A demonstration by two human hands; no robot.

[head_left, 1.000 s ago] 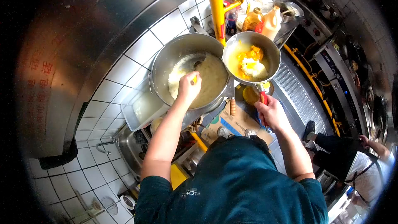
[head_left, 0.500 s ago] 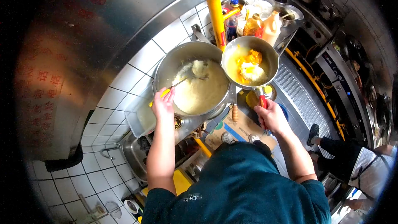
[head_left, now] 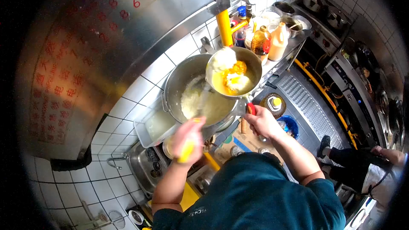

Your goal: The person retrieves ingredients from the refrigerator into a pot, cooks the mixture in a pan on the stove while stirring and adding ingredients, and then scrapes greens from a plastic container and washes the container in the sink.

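Note:
My left hand, smeared by motion, is closed around a yellow-handled long utensil. Its blurred metal shaft runs over a large metal pot of pale, mushy food. A whitish lump is at the utensil's far end, over the left rim of a small saucepan; the utensil's head is hidden. My right hand grips the saucepan by its red handle, holding it over the pot's right side. Orange-yellow food and a whitish lump lie inside the saucepan.
Oil and pale-orange bottles stand on the back counter. A yellow pipe rises behind the pot. A plastic tub and a sink are at left. Another person stands at right, near stoves.
A whitish lump has been lifted from the pot to the saucepan's edge. My left hand has moved down and right; the saucepan has shifted left over the pot.

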